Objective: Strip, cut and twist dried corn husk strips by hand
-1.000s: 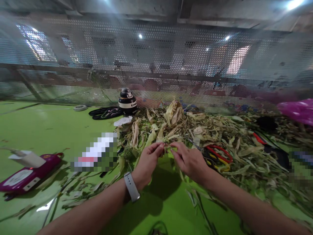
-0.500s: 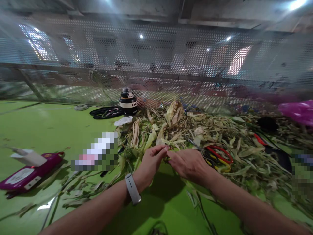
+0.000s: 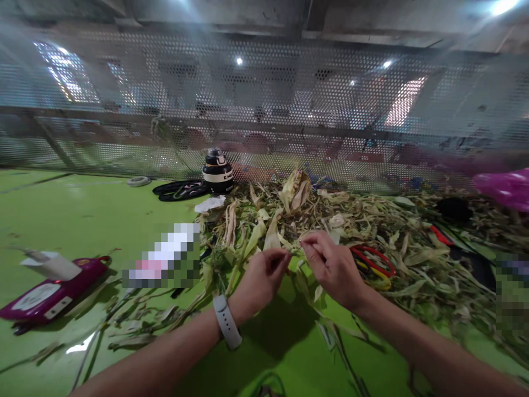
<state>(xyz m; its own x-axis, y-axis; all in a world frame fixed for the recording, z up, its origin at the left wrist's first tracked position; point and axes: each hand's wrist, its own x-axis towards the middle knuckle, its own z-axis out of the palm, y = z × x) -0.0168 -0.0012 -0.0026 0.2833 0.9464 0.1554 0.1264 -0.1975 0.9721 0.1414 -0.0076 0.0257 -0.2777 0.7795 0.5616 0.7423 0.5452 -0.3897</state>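
My left hand (image 3: pixel 260 278), with a pale watch band (image 3: pixel 227 322) on the wrist, is closed in a pinch in front of the heap of dried husks and leaves (image 3: pixel 372 220). Opposite it, my right hand (image 3: pixel 334 270) pinches thumb against forefinger, a small gap away. What the fingertips hold is too small to make out. A thin pale-green leaf strip (image 3: pixel 303 281) hangs or lies just below the gap. Right of my right hand, red and yellow scissor-like handles (image 3: pixel 374 262) rest among the leaves. An upright pale husk (image 3: pixel 273 231) stands behind my left hand.
A black bottle (image 3: pixel 217 173) with a white band stands against the perforated screen (image 3: pixel 256 99). To the left on the green table (image 3: pixel 103 215) lie a magenta power strip (image 3: pixel 53 292) with a white plug, a tape roll (image 3: pixel 139 181) and a black pouch (image 3: pixel 179 190). A magenta bag (image 3: pixel 504 188) is at far right.
My hands have moved apart from touching fingertips. The right hand has lifted and turned so its thumb shows, and leaf strips now show below it.
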